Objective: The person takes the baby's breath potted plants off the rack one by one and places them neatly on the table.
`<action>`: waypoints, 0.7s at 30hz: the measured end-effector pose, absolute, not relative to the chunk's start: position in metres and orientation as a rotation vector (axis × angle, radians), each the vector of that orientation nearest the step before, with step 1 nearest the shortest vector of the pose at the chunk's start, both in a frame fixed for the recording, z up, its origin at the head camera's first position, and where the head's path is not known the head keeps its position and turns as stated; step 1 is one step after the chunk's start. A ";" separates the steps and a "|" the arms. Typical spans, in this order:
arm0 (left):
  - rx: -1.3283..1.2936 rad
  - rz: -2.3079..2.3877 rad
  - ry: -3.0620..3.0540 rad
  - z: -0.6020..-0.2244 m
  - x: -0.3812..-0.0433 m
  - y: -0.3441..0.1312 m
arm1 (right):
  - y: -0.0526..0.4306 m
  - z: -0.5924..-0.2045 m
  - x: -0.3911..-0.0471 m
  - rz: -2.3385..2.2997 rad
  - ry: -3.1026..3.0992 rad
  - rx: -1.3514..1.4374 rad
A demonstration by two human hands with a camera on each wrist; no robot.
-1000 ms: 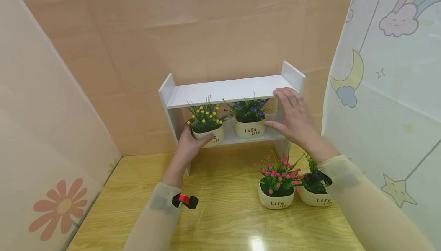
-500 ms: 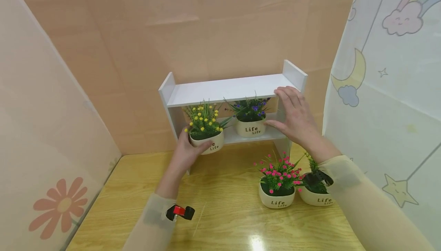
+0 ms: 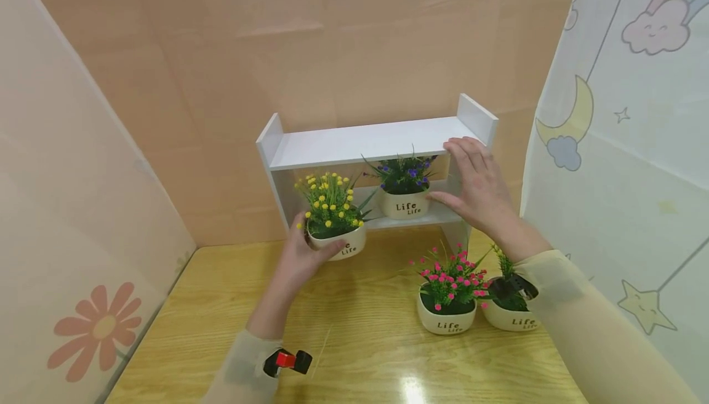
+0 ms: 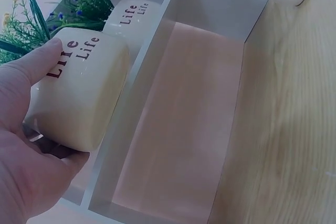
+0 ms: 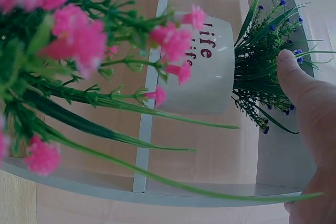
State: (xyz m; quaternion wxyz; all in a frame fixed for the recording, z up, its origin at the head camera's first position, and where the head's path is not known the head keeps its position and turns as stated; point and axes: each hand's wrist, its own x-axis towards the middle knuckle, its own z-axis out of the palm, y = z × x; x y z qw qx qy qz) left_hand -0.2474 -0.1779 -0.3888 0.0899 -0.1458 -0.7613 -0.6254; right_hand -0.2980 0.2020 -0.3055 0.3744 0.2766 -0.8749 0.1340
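Note:
My left hand (image 3: 299, 257) holds a potted plant with yellow flowers (image 3: 332, 210), thumb across the front of its cream "Life" pot. The left wrist view shows this pot (image 4: 86, 95) tilted, in front of the white shelf unit's lower board. My right hand (image 3: 480, 183) rests with fingers on the right end of the shelf unit (image 3: 365, 142), over the top board's front edge. Its thumb (image 5: 294, 77) points toward the potted plant with purple flowers (image 3: 405, 201), which stands on the lower board. In the right wrist view that thumb overlaps the purple flowers.
Two more potted plants stand on the wooden table (image 3: 354, 342) at the right: one with pink flowers (image 3: 447, 311), another with yellow ones (image 3: 509, 315) partly behind the right sleeve. A tan backdrop (image 3: 332, 40) hangs behind the shelf, with printed sheets on both sides.
The left hand has drawn the yellow-flowered plant forward off the lower board, toward me and slightly down. My right hand stays at the shelf's right end.

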 end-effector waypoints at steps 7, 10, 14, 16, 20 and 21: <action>-0.424 -1.818 -2.317 -0.395 -0.236 -0.173 | 0.202 -0.306 -0.298 0.336 -2.233 0.714; -0.419 -1.826 -2.336 -0.397 -0.232 -0.171 | 0.202 -0.305 -0.298 0.334 -2.236 0.712; -0.438 -1.853 -2.348 -0.401 -0.227 -0.167 | 0.201 -0.305 -0.298 0.330 -2.242 0.712; -0.437 -1.861 -2.361 -0.404 -0.225 -0.165 | 0.201 -0.304 -0.297 0.329 -2.245 0.710; -0.433 -1.860 -2.387 -0.411 -0.220 -0.162 | 0.201 -0.304 -0.297 0.331 -2.252 0.704; -0.435 -1.862 -2.397 -0.413 -0.219 -0.161 | 0.201 -0.304 -0.296 0.333 -2.253 0.704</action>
